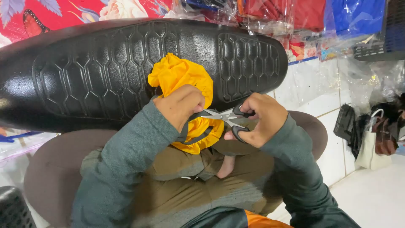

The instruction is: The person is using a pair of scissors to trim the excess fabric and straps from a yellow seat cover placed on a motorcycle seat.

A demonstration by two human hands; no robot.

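Looking down from the head view, the left hand [180, 105] is clenched around a bunched yellow cloth [179, 76] and its dark strap [198, 133], held over the lap just in front of a black embossed seat [126, 63]. The right hand [257, 120] has its fingers through the handles of the scissors [225, 118], blades parted at the strap beside the left fist. Judging by this, the cut is under way: the strap looks unsevered, trimming remains.

The motorcycle seat [126, 63] is glossy black vinyl, embossed with hexagons (smooth at the rim). The yellow cloth [179, 76] looks matt and crumpled; the scissors [225, 118] show bright metal blades, black plastic handles.
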